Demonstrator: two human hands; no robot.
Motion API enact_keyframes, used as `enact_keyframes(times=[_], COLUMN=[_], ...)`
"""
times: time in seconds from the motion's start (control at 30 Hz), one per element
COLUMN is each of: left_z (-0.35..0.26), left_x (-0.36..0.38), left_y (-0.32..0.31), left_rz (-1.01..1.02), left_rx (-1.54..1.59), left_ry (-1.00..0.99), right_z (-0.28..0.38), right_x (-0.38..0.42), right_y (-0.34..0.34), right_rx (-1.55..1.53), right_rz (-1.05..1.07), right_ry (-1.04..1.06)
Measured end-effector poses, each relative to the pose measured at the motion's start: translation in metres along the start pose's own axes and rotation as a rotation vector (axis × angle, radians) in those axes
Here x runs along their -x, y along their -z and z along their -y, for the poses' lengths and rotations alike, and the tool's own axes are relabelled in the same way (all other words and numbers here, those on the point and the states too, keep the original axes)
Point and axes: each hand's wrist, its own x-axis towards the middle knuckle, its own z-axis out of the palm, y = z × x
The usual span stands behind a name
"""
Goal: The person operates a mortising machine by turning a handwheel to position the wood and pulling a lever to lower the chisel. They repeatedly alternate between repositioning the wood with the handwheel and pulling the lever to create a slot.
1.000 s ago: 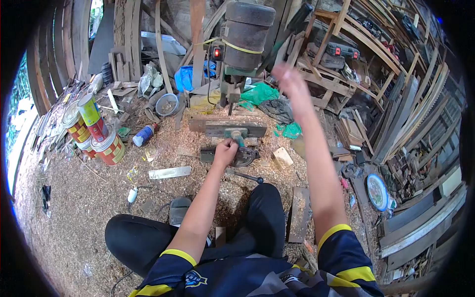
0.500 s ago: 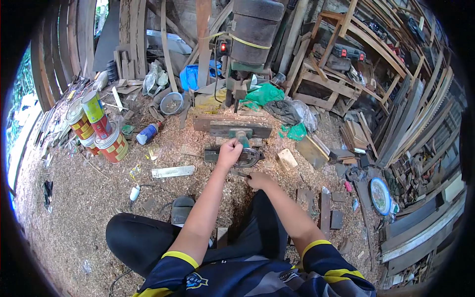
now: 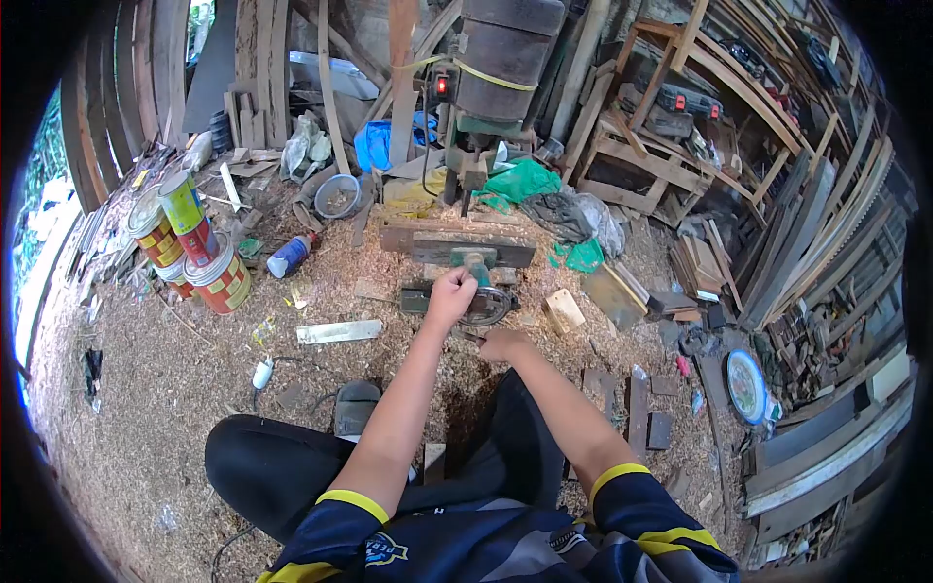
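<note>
A standing machine with a dark housing (image 3: pixel 510 63) and a downward bit is in front of me. Below the bit, a wooden board (image 3: pixel 471 251) lies crosswise against a green metal clamp part (image 3: pixel 476 262). My left hand (image 3: pixel 453 294) is closed in a fist just in front of that part, beside a round handwheel (image 3: pixel 494 309); its fingers hide what they grip. Lower and to the right, my right hand (image 3: pixel 503 345) is closed around a dark lever (image 3: pixel 468 337), whose end points left beneath the wheel.
Wood shavings cover the ground. Paint cans (image 3: pixel 216 277) are stacked at the left, near a blue bottle (image 3: pixel 289 257). A pale wood strip (image 3: pixel 338 332) and a wood block (image 3: pixel 564 312) lie either side of the machine. Planks (image 3: pixel 816 223) lean at the right.
My right hand has shifted slightly up and toward the machine with the lever. My left hand stays at the same spot beside the handwheel.
</note>
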Motion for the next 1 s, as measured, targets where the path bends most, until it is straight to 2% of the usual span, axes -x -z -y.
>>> enact_keyframes(times=[0.2,0.37,0.5,0.57,0.8,0.87,1.0], left_z=[0.0,-0.002,0.001,0.003,0.004,0.006,0.004], left_x=[0.001,0.001,0.001,-0.001,0.0,0.0,-0.001], left_y=[0.0,-0.001,0.001,0.007,0.007,0.007,0.008], left_rz=[0.025,0.006,-0.003,-0.003,-0.025,-0.015,-0.006], left_rx=[0.001,-0.008,0.005,0.041,0.025,0.057,0.052], left_ry=[0.01,0.028,0.013,0.019,-0.018,-0.009,-0.023], right_z=[-0.003,-0.003,0.012,0.028,0.013,0.017,0.014], right_x=[-0.004,0.01,0.012,0.017,0.022,0.024,0.027], right_y=[-0.001,-0.002,0.006,0.01,0.009,0.002,0.004], right_rx=[0.013,0.033,-0.008,0.141,0.119,0.15,0.155], right_rz=[0.049,-0.052,-0.024,-0.129,-0.107,-0.215,-0.235], right_ry=[-0.016,0.015,-0.02,-0.058,-0.006,-0.024,-0.003])
